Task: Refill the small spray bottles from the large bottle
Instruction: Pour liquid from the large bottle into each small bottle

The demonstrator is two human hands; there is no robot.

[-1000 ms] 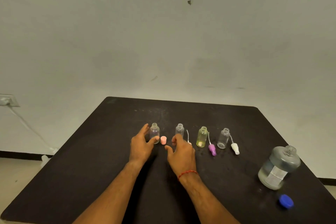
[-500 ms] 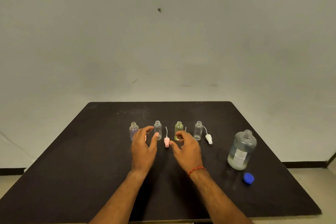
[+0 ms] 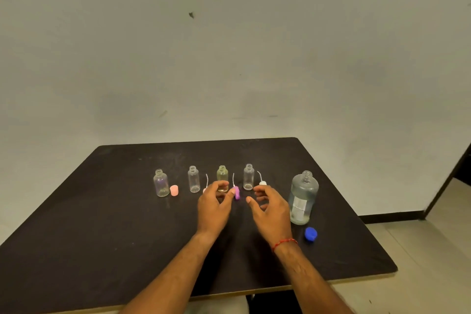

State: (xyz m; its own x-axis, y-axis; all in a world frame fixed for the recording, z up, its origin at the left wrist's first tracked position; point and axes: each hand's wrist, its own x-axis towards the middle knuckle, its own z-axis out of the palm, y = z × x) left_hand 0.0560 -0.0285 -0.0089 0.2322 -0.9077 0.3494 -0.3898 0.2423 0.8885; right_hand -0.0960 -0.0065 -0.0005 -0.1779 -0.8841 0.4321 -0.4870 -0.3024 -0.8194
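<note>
Two bare hands hovered by a row of small open bottles on a black table point(image 3: 102, 211).

The left hand point(image 3: 214, 205) was half open, fingers softly bent in front of the yellow bottle point(image 3: 222, 174); its thumb was right by the purple spray top point(image 3: 236, 192), maybe touching it, but that was hard to see; the right hand point(image 3: 271, 208) was half open too and held nothing, its fingers near the white spray top point(image 3: 262, 183); a clear bottle point(image 3: 248, 177) stood between those two tops; the leftmost bottle point(image 3: 161, 183) had a pink cap point(image 3: 174, 190) just beside it; the large bottle point(image 3: 303, 197) stood upright and uncapped, just beside the right hand; its blue cap point(image 3: 310, 234) lay near it.
</note>
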